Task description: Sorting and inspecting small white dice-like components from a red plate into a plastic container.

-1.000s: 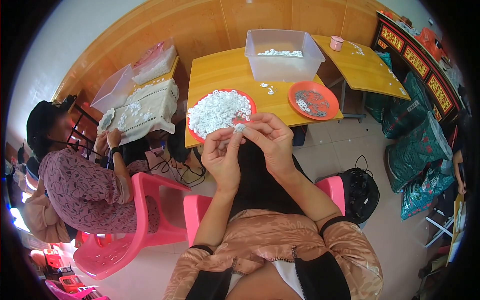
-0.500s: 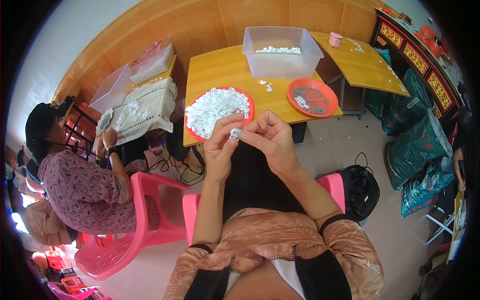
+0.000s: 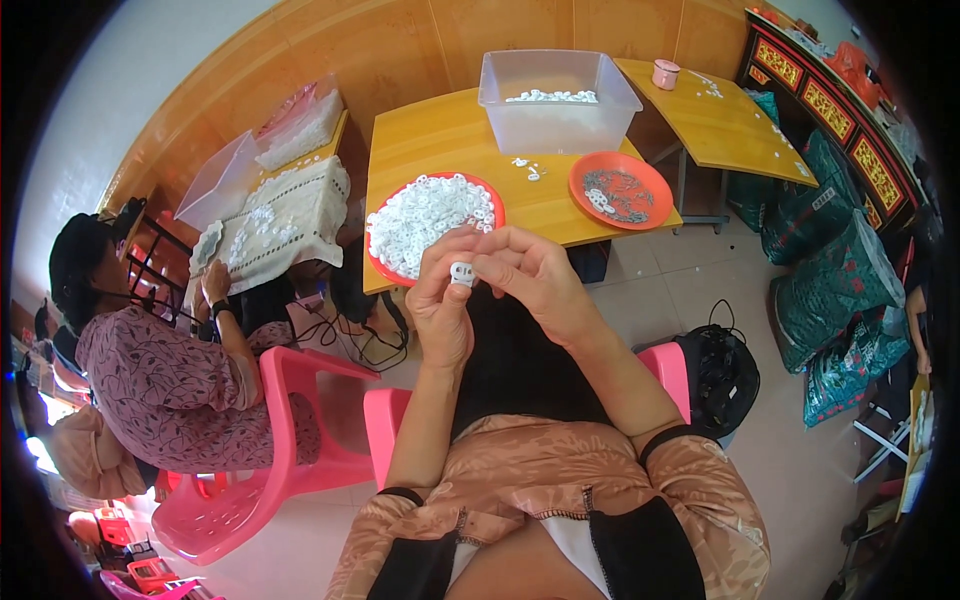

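A small white plastic piece with holes (image 3: pixel 462 273) is held up between the thumb and fingers of my left hand (image 3: pixel 440 315). My right hand (image 3: pixel 537 290) is closed in a pinch, its thumb and fingertips against the piece's right edge. Whether those fingertips also hold something small is hidden. Just beyond my hands, a red bowl (image 3: pixel 499 200) is heaped with similar white pieces (image 3: pixel 425 215). Farther right, a shallow orange-red dish (image 3: pixel 655 182) contains small grey metal parts (image 3: pixel 628 205) and a few white pieces.
The yellow table (image 3: pixel 420 130) carries a clear plastic tub (image 3: pixel 560 128) with white pieces inside. At left, another person (image 3: pixel 180 385) works at a cloth-covered table (image 3: pixel 290 195). Pink chairs (image 3: pixel 285 440), a black bag (image 3: pixel 718 380) and green sacks (image 3: pixel 840 290) stand around me.
The white piece has been turned, so its holed face now shows more fully. My right hand has shifted slightly left and down, closer against it.
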Available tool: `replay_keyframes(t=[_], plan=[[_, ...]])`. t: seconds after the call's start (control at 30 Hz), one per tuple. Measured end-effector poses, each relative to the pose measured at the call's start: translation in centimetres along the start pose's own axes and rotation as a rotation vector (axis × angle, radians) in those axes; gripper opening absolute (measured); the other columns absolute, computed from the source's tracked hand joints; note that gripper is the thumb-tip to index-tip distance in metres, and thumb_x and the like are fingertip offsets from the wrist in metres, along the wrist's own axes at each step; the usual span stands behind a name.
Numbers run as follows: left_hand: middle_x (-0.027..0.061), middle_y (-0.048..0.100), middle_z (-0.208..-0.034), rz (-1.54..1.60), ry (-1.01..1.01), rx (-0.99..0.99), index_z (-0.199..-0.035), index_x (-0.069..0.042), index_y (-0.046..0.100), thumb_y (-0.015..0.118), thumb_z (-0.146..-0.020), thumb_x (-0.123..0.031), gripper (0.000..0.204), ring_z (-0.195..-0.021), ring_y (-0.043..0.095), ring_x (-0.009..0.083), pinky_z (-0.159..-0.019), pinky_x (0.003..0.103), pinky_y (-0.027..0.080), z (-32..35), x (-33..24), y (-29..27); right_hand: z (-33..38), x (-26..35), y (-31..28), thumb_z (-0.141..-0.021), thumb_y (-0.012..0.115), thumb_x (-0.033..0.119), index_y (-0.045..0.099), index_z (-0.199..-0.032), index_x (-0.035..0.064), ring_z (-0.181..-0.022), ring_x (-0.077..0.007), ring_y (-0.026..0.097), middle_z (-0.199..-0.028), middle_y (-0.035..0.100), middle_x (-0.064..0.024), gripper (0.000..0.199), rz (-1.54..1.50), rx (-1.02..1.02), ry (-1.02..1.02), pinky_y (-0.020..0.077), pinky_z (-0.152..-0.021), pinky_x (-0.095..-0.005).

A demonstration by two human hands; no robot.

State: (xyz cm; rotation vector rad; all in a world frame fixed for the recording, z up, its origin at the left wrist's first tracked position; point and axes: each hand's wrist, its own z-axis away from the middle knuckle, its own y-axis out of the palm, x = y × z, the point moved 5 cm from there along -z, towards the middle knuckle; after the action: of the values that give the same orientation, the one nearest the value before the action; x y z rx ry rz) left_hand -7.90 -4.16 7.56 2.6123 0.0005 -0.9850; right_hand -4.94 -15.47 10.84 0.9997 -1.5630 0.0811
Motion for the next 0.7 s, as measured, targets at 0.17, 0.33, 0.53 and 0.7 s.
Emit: replay_keyframes(t=[0.17,0.33,0.53,0.7], plan=[[0.0113,0.055,-0.112,-0.017,-0.095,-0.007,-0.101,0.000,0.061,0.063,-0.083,-0.031,0.035,-0.108,0.050,0.0226,-0.094,0.035,0.038,0.3,0.4,0.0,0.0,-0.8,-0.2,-0.090,0.054,0.015,0.060,-0.081,0.0004,-0.066,-0.0040,0.052,-0.071,0.057,0.0008,0.017,0.152,0.127,0.041,0.0413,-0.059,-0.0187],[0.0112,0.056,-0.112,0.014,-0.167,0.056,-0.105,0.001,0.060,0.062,-0.085,-0.025,0.033,-0.105,0.051,0.0201,-0.092,0.032,0.039,0.1,0.7,-0.3,-0.2,-0.9,-0.9,-0.091,0.052,0.021,0.059,-0.079,0.0024,-0.057,-0.0038,0.043,-0.064,0.052,0.0008,0.023,0.185,0.126,0.072,0.0306,-0.051,-0.0178],[0.0113,0.056,-0.113,0.057,-0.191,0.032,-0.108,0.002,0.058,0.061,-0.086,-0.025,0.035,-0.105,0.052,0.0205,-0.093,0.033,0.039,0.2,0.3,0.1,0.1,0.2,-0.4,-0.089,0.054,0.017,0.051,-0.084,0.0021,-0.055,-0.0112,0.051,-0.062,0.054,-0.0039,0.016,0.520,0.176,-0.112,0.0383,-0.049,-0.0242],[0.0117,0.055,-0.113,0.120,-0.246,-0.028,-0.110,0.004,0.055,0.059,-0.086,-0.035,0.046,-0.104,0.053,0.0203,-0.093,0.033,0.041,0.5,0.2,-0.1,0.7,1.8,1.1,-0.088,0.052,0.012,0.046,-0.091,0.0024,-0.058,-0.0289,0.057,-0.063,0.053,-0.0144,0.011,0.878,0.197,-0.390,0.0437,-0.052,-0.0319]])
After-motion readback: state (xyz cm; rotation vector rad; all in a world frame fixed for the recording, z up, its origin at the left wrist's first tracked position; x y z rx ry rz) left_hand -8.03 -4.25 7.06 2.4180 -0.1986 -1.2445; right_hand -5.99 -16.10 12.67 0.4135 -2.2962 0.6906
